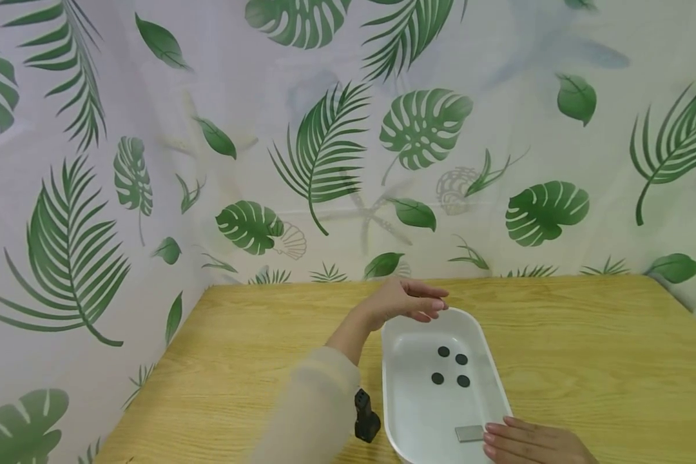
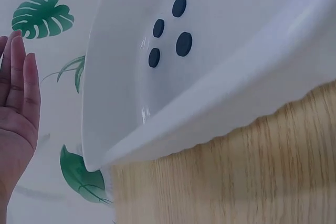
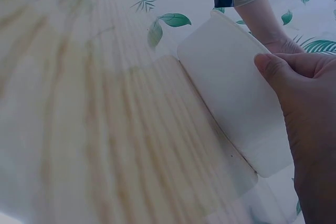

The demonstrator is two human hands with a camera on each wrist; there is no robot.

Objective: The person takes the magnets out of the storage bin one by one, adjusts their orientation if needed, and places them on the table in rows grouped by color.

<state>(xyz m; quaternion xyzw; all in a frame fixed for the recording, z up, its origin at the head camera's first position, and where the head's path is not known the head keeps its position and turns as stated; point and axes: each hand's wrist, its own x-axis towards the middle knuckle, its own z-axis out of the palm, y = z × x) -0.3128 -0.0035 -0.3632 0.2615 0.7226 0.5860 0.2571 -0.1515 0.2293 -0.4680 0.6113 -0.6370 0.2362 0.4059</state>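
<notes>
A white tub (image 1: 391, 386) rests on the table, its long side running away from me. Black discs (image 1: 463, 359), several of them, lie on its floor toward the far end; the left wrist view shows these discs (image 2: 184, 44) too. My left hand (image 1: 408, 299) hovers at the far rim, fingers loosely extended with nothing visible in them; the left wrist view catches this hand (image 2: 18, 93) palm-side. At the near right, my right hand (image 1: 533, 444) holds the rim. Its thumb (image 3: 273, 69) lies against the outer wall. Near its fingertips is a flat grey rectangle (image 1: 468, 434) in the tub.
The wooden table (image 1: 255, 361) spreads on both sides of the tub. Left of the tub, by my left sleeve (image 1: 310, 399), is a black device (image 1: 367, 417). A leaf-patterned cloth (image 1: 336, 212) hangs behind the table and along its left side.
</notes>
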